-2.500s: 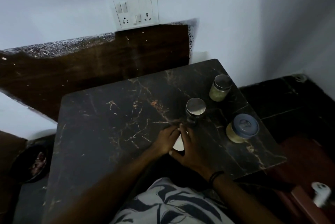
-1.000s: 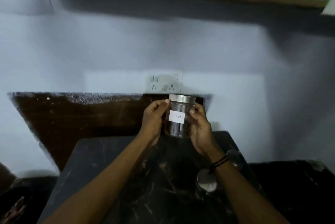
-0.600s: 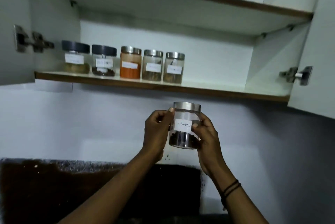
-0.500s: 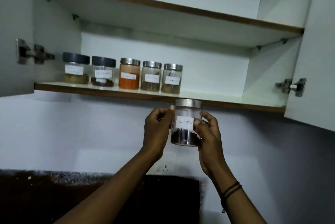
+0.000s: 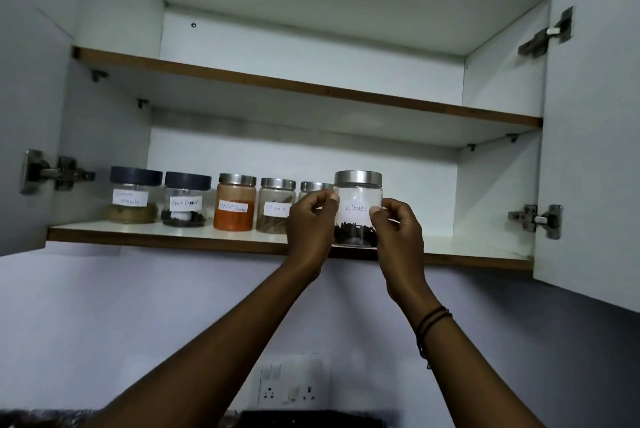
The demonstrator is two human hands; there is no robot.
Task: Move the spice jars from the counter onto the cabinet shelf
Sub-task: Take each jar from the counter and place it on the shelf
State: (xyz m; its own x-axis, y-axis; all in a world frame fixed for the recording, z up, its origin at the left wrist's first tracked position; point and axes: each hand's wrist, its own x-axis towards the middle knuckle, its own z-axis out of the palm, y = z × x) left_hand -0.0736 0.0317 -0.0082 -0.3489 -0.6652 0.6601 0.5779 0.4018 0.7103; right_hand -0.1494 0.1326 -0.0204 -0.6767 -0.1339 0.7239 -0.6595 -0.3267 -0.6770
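Head view: cloves jar [image 5: 357, 209] upright at front edge of lower cabinet shelf [image 5: 173, 236], clamped between fingers of left hand [image 5: 311, 223] and right hand [image 5: 398, 230], just right of five-jar row [image 5: 235, 202].

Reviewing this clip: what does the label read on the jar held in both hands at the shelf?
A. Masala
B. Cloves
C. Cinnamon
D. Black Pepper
B: the jar gripped between the left hand and right hand at the front edge of the lower shelf bears a white label reading "Cloves", with dark contents at its bottom.
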